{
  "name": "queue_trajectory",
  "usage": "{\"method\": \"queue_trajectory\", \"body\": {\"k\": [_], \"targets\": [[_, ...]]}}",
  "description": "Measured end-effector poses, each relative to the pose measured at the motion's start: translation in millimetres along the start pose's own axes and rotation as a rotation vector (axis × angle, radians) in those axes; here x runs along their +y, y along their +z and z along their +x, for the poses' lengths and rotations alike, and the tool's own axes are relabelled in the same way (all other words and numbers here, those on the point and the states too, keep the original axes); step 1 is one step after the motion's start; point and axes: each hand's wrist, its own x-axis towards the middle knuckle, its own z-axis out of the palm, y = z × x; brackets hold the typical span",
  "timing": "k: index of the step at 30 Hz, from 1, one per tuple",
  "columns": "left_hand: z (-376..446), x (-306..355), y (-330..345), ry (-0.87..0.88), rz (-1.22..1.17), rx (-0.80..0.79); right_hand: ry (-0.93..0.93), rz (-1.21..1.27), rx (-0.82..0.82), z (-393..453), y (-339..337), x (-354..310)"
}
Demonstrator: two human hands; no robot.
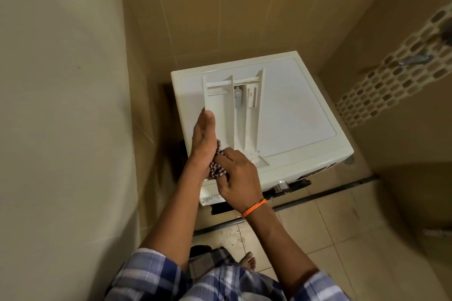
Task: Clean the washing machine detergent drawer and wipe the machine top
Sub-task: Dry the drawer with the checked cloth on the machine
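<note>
The white detergent drawer (234, 110) is out of the machine and held tilted above the washing machine top (293, 107). My left hand (204, 139) grips the drawer's left side, thumb lying along its edge. My right hand (238, 178), with an orange cord at the wrist, pinches a checked brown-and-white cloth (217, 166) against the drawer's near end. Most of the cloth is hidden between my two hands. The drawer's compartments and a small white siphon piece show at its far end.
The washer stands in a corner of tan tiled walls (244, 12), with a plain wall close on the left. The empty drawer slot (210, 199) and a silver dial (281, 186) show on its front. A tap (413, 59) is on the right wall. My bare foot is on the floor tiles.
</note>
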Motion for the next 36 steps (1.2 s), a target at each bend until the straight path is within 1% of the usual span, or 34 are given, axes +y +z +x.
{"method": "queue_trajectory", "body": {"k": [2, 4, 5, 7, 9, 10, 12, 13, 14, 15, 16, 17, 18, 19, 20, 21, 24, 26, 28, 30, 31, 32, 33, 34, 35, 36], "targets": [[2, -4, -5, -0.010, -0.040, 0.034, -0.068, 0.073, -0.066, -1, -6, 10], [5, -6, -10, -0.058, -0.084, 0.038, -0.157, 0.031, -0.139, 0, -22, 28], [7, -7, -11, -0.083, -0.096, 0.036, -0.163, -0.021, -0.141, 3, -30, 38], [9, -5, -12, -0.099, -0.103, 0.023, -0.075, -0.065, -0.087, 8, -47, 60], [11, -2, -12, -0.083, -0.108, 0.015, 0.107, 0.025, 0.027, 13, -63, 75], [13, -1, -13, -0.079, -0.104, 0.012, 0.230, 0.094, 0.126, 16, -69, 79], [15, 2, -15, -0.092, -0.102, 0.011, 0.496, 0.262, 0.375, 23, -79, 78], [17, 1, -15, -0.102, -0.112, 0.011, 0.579, 0.369, 0.479, 27, -82, 77], [18, 2, -16, -0.118, -0.126, 0.011, 0.604, 0.487, 0.534, 30, -85, 77], [18, 3, -16, -0.139, -0.144, 0.010, 0.596, 0.601, 0.523, 35, -88, 75], [18, 5, -16, -0.165, -0.161, 0.011, 0.571, 0.682, 0.436, 39, -88, 72], [18, 5, -16, -0.187, -0.172, 0.014, 0.535, 0.706, 0.295, 41, -86, 69], [18, 5, -16, -0.206, -0.187, 0.013, 0.496, 0.664, 0.133, 42, -82, 64], [20, 3, -17, -0.216, -0.197, 0.010, 0.463, 0.567, -0.011, 41, -78, 57], [24, -1, -19, -0.214, -0.197, 0.012, 0.433, 0.461, -0.100, 40, -73, 50], [27, -6, -20, -0.212, -0.190, 0.019, 0.408, 0.384, -0.124, 41, -69, 48], [23, -6, -16, -0.219, -0.163, 0.080, 0.377, 0.365, -0.053, 42, -66, 51], [25, -5, -8, -0.148, -0.122, 0.132, 0.360, 0.325, -0.012, 44, -68, 52], [27, -8, 0, 0.020, -0.060, 0.204, 0.354, 0.217, 0.071, 45, -67, 47], [29, -9, 6, 0.204, 0.082, 0.330, 0.361, 0.044, 0.186, 49, -65, 41], [30, -9, 9, 0.298, 0.109, 0.378, 0.370, -0.050, 0.247, 52, -65, 37], [29, -8, 12, 0.379, 0.111, 0.363, 0.377, -0.140, 0.303, 55, -65, 32], [28, -8, 17, 0.420, 0.092, 0.268, 0.373, -0.216, 0.347, 58, -66, 27], [24, -4, 22, 0.414, 0.071, 0.119, 0.348, -0.277, 0.382, 61, -67, 23], [20, 2, 27, 0.370, 0.040, -0.019, 0.309, -0.325, 0.407, 65, -67, 19], [15, 8, 30, 0.311, 0.001, -0.116, 0.268, -0.365, 0.422, 69, -68, 17]]}}
